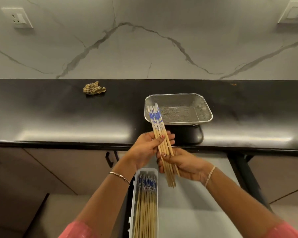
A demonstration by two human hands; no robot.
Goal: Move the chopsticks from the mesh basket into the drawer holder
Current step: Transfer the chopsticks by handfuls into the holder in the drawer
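Note:
A bundle of several wooden chopsticks (159,131) with blue-and-white patterned tops is held between both hands above the counter's front edge. My left hand (147,146) grips the bundle's middle, and my right hand (181,164) grips its lower, plain ends. The patterned tops reach over the left side of the steel mesh basket (203,107), which looks empty inside. Below my hands, a long white drawer holder (132,203) lies in the open drawer with several matching chopsticks (145,203) in it, patterned ends toward the counter.
A crumpled striped cloth (94,88) lies at the back of the black counter (58,117). The open drawer (196,212) has a pale floor to the right of the holder. Cabinet fronts with a dark handle (108,158) are on the left. The marble wall carries sockets (18,17).

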